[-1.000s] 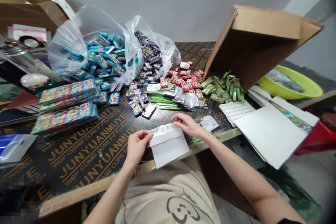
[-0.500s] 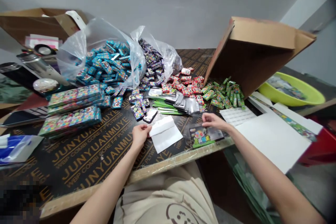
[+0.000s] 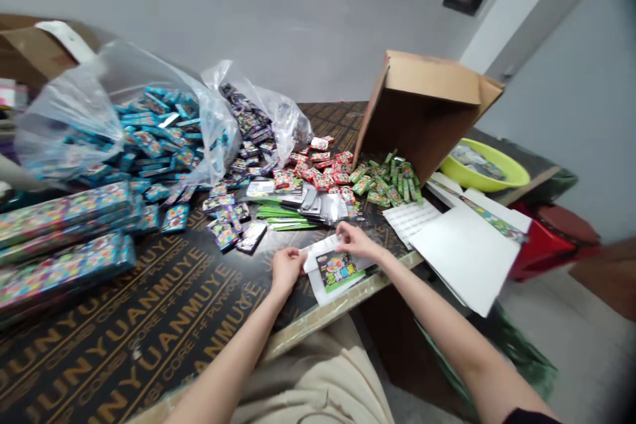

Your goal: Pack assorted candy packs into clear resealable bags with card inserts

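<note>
My left hand (image 3: 288, 270) pinches the left edge of a folded white paper (image 3: 315, 283) near the table's front edge. Over that paper lies a clear packet with a black and green printed card (image 3: 338, 270). My right hand (image 3: 356, 242) is closed at the packet's upper right corner, thumb and fingers together. Just beyond the hands rests a pile of flat green-edged packets (image 3: 285, 217). Small purple boxes (image 3: 223, 232) are scattered to the left of it.
Clear bags spill blue boxes (image 3: 163, 132) and purple ones at the back left. Red packs (image 3: 322, 172) and green packs (image 3: 392, 182) lie before a tilted cardboard box (image 3: 432, 83). White sheets (image 3: 462, 252) and a yellow-green basin (image 3: 511, 175) are on the right. Stacked wrapped boxes (image 3: 64, 218) stand left.
My right hand has brought the printed packet leftward from the table onto the white paper. My left hand still holds the paper. The view has turned to the right.
</note>
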Available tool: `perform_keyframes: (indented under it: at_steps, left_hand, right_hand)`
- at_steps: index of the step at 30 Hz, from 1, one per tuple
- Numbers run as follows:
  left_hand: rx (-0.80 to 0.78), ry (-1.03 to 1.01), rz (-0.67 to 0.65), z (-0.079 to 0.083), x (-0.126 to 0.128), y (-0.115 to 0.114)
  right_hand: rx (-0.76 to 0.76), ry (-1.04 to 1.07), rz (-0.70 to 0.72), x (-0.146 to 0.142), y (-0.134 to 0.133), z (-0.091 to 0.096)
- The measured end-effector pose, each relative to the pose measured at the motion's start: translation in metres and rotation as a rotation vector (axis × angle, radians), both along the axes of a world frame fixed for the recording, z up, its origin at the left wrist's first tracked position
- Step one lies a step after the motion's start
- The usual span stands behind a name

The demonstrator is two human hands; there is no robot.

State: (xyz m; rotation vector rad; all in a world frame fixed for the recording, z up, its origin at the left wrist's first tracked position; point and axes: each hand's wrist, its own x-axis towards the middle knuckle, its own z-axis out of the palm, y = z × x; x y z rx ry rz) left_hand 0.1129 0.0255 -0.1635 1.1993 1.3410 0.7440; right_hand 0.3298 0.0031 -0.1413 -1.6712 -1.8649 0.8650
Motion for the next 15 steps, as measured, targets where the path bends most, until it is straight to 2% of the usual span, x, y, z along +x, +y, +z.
perform_keyframes:
  at_steps: [3, 6, 9, 10, 12, 15]
  left_hand:
    - [0.063, 0.126, -0.088, 0.008, -0.006, 0.005]
    - [0.173, 0.287, -0.157, 0.017, -0.009, 0.011]
    - [0.262, 0.412, -0.190, 0.024, -0.015, 0.013]
    - [0.299, 0.452, -0.213, 0.026, -0.018, 0.012]
    - [0.407, 0.554, -0.267, 0.030, -0.027, 0.005]
    - [0.627, 0.699, -0.356, 0.033, -0.044, -0.014]
  right_hand:
    - [0.097, -0.131, -0.094, -0.011, -0.015, -0.004]
    - [0.280, -0.352, -0.124, -0.018, -0.025, -0.002]
    - [0.428, -0.527, -0.185, -0.002, -0.020, 0.007]
    - [0.449, -0.551, -0.271, 0.011, -0.015, 0.011]
    - [0.442, -0.580, -0.538, 0.045, -0.001, 0.021]
    - [0.287, -0.629, -0.915, 0.110, 0.010, 0.034]
